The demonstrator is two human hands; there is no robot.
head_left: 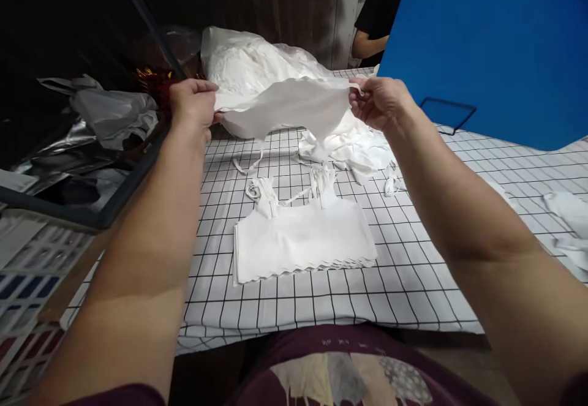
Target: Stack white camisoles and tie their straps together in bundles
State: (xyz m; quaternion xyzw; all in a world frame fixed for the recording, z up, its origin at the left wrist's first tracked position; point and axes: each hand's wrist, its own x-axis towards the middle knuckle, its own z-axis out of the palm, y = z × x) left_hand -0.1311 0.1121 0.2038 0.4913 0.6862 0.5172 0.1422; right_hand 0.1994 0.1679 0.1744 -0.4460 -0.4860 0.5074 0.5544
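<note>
Leftmost, I see crumpled plastic sheeting (110, 115), silvery and grey, slumped behind a dark rail (133, 167) at the table's edge. My left hand (193, 105) is raised just inside it, fingers closed in a pinch on the left end of a white cloth piece (294, 109). That piece is thin and soft, stretched wide between both hands above the table, its top edge almost straight and its lower edge sagging in a shallow curve, with narrow straps dangling underneath.

Below it, on the checked tablecloth (413, 271), white with a fine black grid, lies a neat stack of white garments (301, 237); the layered hems form a scalloped, stepped edge toward me, and the bunched straps point away. Behind the held piece sits a loose heap of the same white fabric (248, 63), wrinkled and partly bagged in clear film.

My right hand (379, 101) grips the cloth's right end, thumb and fingers shut on it. Farther right, a smooth blue board (496, 45) leans over the table, another person's arm (367, 41) shows beside it, and more white scraps (569, 222) lie at the edge.
</note>
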